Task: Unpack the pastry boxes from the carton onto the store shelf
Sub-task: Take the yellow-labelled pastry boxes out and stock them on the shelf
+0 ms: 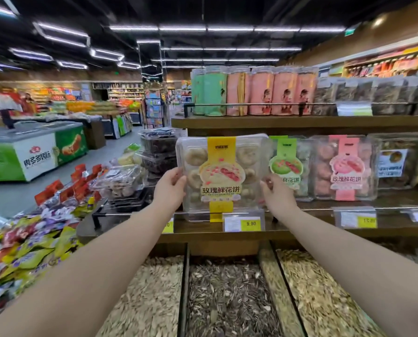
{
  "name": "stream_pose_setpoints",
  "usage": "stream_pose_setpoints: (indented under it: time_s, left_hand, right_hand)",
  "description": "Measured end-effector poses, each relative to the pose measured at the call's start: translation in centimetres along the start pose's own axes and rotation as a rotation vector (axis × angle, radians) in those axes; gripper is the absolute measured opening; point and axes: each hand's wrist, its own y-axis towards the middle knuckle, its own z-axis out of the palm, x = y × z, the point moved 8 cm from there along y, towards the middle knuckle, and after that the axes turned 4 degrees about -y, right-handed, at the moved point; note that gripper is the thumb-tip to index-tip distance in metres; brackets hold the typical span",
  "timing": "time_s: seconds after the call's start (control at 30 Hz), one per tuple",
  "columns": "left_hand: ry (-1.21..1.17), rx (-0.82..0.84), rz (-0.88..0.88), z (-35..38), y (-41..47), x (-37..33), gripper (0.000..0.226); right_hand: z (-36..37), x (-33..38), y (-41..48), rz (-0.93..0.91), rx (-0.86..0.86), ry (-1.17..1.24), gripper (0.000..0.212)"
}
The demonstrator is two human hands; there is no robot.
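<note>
Both hands hold the yellow box (221, 176) upright, its label facing the person. The left hand (170, 184) clamps the box's left edge, thumb pressed on the front and fingers out of sight behind it. The right hand (274, 190) clamps the right edge lower down in the same way. The box stands between the two hands at the left end of the shelf (300, 229). Its bottom seems to sit on the board, though the price tag (243, 223) below the right hand hides that edge, so it may be just above. Just past the right hand stands a green box (288, 164), close against the yellow box, and beyond it a pink box (344, 166), both upright on the same shelf. Outward from the left hand sit stacked dark trays (158, 152), and further out, beside the left forearm, lies a heap of snack packets (32, 242). Under both forearms run open seed bins (227, 300). Above the hands, an upper shelf carries tall green and pink jars (261, 93).
</note>
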Motion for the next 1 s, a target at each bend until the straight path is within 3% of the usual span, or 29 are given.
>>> stream_pose_setpoints:
  time_s: [0.13,0.23,0.37,0.47,0.6,0.73,0.9,1.0]
  left_hand:
    - [0.078,-0.025,0.035,-0.5,0.0,0.5,0.04]
    - [0.14,-0.031,0.064,-0.5,-1.0,1.3,0.045]
    - [0.475,-0.038,0.085,-0.2,-1.3,2.0,0.051]
    - [0.592,-0.064,0.14,-0.1,-0.7,1.2,0.04]
    - [0.606,-0.063,0.186,0.2,0.1,0.8,0.033]
    - [0.571,-0.098,0.139,-0.1,0.9,1.6,0.036]
    - [0.65,0.023,0.031,-0.4,1.0,3.4,0.057]
    - [0.576,0.037,0.019,-0.3,1.0,3.7,0.064]
  right_hand:
    - [0.6,-0.3,0.8,0.019,0.002,0.075,0.033]
    - [1.3,-0.3,0.6,-0.003,0.037,0.08,0.047]
    - [2.0,-0.2,0.1,-0.06,0.017,-0.085,0.078]
    - [2.3,0.0,0.7,-0.087,-0.029,-0.192,0.078]
    - [2.7,0.4,1.5,-0.114,-0.066,-0.272,0.07]
    - [3.2,0.7,1.8,-0.116,-0.081,-0.328,0.075]
    - [4.8,-0.6,1.4,-0.088,0.063,-0.32,0.092]
    - [4.8,-1.1,1.3,-0.068,0.047,-0.215,0.098]
